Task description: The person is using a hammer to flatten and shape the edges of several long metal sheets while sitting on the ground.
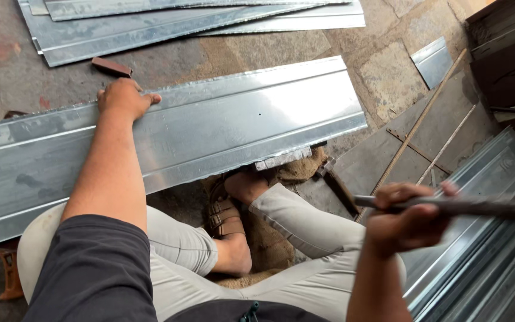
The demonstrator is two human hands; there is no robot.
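A long shiny metal sheet (pixel 257 119) with folded ridges lies across my lap area, resting on a small block (pixel 283 158) near my foot. My left hand (pixel 124 97) grips its far edge, fingers curled over the rim. My right hand (pixel 409 217) is closed around a dark metal bar (pixel 484 207) that runs off to the right, held low beside my knee. I sit cross-legged on the floor in light trousers and brown sandals (pixel 225 216).
More metal sheets (pixel 168 24) are stacked at the top. Folded metal profiles (pixel 484 250) lie at the right. Thin rods (pixel 424 113) rest on a flat dark plate (pixel 436 134). A small rusty block (pixel 112 67) sits by my left hand. Burlap (pixel 296 170) lies under my foot.
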